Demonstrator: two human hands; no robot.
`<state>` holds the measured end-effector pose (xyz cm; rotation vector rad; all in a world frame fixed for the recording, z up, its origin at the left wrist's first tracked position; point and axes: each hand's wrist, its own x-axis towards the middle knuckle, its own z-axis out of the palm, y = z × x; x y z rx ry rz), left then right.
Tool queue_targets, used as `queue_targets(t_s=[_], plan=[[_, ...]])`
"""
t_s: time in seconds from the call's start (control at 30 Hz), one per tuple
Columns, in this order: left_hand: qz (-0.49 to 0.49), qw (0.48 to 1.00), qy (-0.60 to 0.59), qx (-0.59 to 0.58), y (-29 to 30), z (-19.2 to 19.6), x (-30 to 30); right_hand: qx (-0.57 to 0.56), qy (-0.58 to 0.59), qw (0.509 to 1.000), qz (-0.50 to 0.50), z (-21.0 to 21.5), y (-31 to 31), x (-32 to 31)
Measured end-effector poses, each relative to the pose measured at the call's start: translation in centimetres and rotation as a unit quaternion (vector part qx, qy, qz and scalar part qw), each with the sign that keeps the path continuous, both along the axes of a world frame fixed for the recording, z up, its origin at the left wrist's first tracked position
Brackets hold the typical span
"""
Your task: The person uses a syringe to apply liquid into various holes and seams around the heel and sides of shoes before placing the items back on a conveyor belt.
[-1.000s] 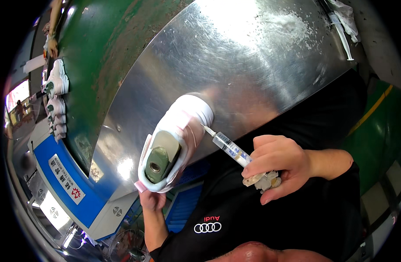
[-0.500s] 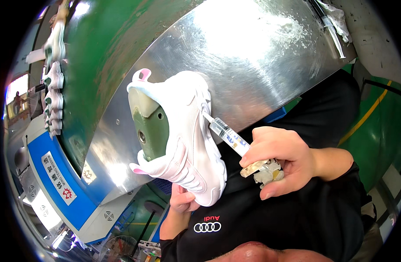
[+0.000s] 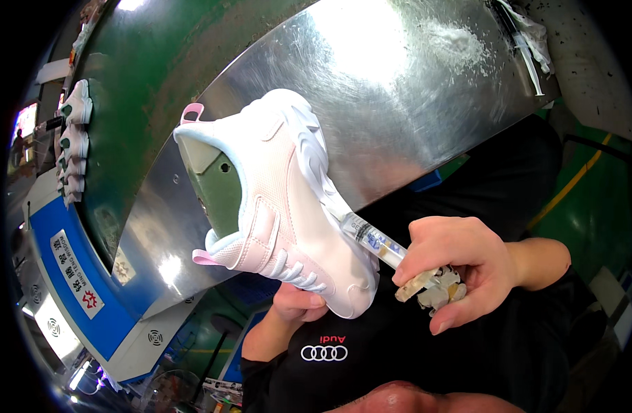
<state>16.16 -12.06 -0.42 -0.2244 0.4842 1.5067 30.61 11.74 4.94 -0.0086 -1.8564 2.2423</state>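
Pale pink shoe (image 3: 278, 179) was held by left hand (image 3: 295, 304), fingers clamped near toe (image 3: 354, 292), syringe (image 3: 372, 239) was clamped by fingers of right hand (image 3: 467, 258), nozzle (image 3: 338, 208) at sole (image 3: 314, 162)

Single head-worn fisheye view, looking down from above the shoe (image 3: 298, 196), close to it, facing the bench (image 3: 385, 138) beyond it, wearer's chest (image 3: 405, 337) on its near side

Steel benchtop (image 3: 412, 144): ahead of right fingers (image 3: 436, 237)
White flakes (image 3: 460, 45): on it, well beyond those fingers
Syringe (image 3: 528, 62): at its edge, beyond them, rightward
Green belt (image 3: 157, 82): beyond left fingers (image 3: 305, 299), sneaker row (image 3: 77, 140) along one edge
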Motion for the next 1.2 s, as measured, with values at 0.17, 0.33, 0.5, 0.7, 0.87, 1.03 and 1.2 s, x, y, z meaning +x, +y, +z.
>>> queue_targets(t_s=[0.17, 0.33, 0.5, 0.7, 0.87, 1.03, 1.2], plan=[[-0.01, 1.0, -0.022, -0.02, 0.3, -0.3, 0.1, -0.013, -0.041, 0.998, 0.035, 1.7, 0.4, 1.1], [-0.036, 0.998, -0.047, 0.003, 1.3, -0.4, 0.2, -0.016, -0.04, 0.998, 0.036, 2.4, 0.4, 2.2], [-0.044, 0.999, -0.015, 0.006, 4.2, 0.8, 0.7, -0.007, -0.067, 0.996, 0.056, 4.4, 1.0, 3.6], [-0.071, 0.997, 0.005, 0.029, 6.7, 0.3, 1.8, 0.04, -0.062, 0.997, 0.029, 6.5, 1.2, 5.5], [-0.102, 0.991, 0.012, 0.083, 8.4, -0.8, 1.7, 0.1, -0.043, 0.994, 0.001, 7.3, 1.3, 7.1], [-0.101, 0.989, -0.002, 0.111, 11.1, -1.0, 1.9, 0.158, -0.011, 0.986, -0.055, 6.9, 1.0, 8.3], [-0.066, 0.992, -0.031, 0.103, 12.7, -0.7, 2.0, 0.234, 0.003, 0.968, -0.089, 6.4, 0.3, 8.3]])
